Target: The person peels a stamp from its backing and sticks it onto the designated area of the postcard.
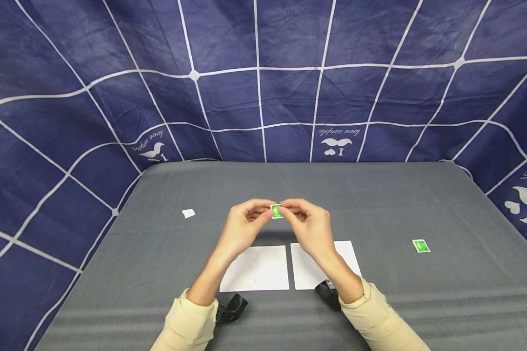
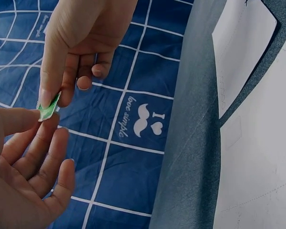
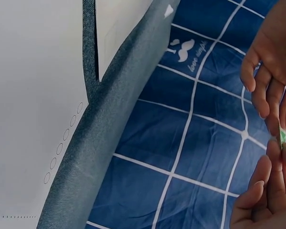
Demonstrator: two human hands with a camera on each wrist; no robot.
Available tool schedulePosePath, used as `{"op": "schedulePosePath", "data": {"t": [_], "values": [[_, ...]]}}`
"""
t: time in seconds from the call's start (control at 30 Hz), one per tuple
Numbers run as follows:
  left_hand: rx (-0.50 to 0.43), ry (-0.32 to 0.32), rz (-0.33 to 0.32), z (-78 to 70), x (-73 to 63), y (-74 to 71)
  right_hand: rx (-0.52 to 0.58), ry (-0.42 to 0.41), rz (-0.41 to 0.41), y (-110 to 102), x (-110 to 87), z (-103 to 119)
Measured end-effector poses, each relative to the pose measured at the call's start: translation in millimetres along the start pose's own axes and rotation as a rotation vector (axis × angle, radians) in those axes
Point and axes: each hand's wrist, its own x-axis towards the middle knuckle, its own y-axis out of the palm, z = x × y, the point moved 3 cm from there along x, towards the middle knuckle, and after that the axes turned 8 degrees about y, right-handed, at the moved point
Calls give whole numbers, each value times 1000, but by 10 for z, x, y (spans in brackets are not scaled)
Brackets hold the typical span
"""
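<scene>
Cream sleeves (image 1: 191,319): seen nearest the camera, at the bottom edge of the head view, with both wrists left bare.
Blue cloth (image 1: 228,100): hung behind the bench and at its sides, crossed by white grid lines and printed with moustaches, hearts and "love simple".
Grey bench (image 1: 369,195): covered in fabric, with faint ridges toward its near edge.
Left sheet (image 1: 259,268): laid on the bench, white, partly overlapped by the left forearm.
Right sheet (image 1: 302,270): laid just beside it, a narrow gap between; partly hidden by the right forearm, with small ovals printed along one edge.
Left hand (image 1: 241,226): raised above the bench, one side of the green square pinched in its grip, thumb against fingers.
Right hand (image 1: 312,226): raised opposite, the other side pinched likewise in its grip.
Black wrist fittings (image 1: 231,308): worn at both wrists.
Green square (image 1: 275,212): held between both hands' fingertips, white-edged, beyond the sheets.
Second green square (image 1: 421,245): laid well apart, at the right.
White scrap (image 1: 188,213): laid left of the hands.
</scene>
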Motion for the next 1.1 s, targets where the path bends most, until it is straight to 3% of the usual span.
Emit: {"op": "schedulePosePath", "data": {"t": [0.37,0.5,0.6,0.73,0.8,0.93,1.1], "values": [[114,18,45,-8,-3,28,-1,8,-35,-90,14,-5],[230,16,58,24,-67,8,1,15,-26,-94,19,-21],[398,8,82,107,-174,-2,6,6,-25,-99,25,-24],[637,-14,180,294,-407,-58,12,-3,-33,-86,24,-43],[701,-31,249,371,-536,-107,12,-3,-37,-86,28,-53],[762,-73,376,464,-756,-195,16,-1,-37,-80,38,-77],[799,-133,493,462,-882,-210,26,2,-26,-86,36,-108]]}}
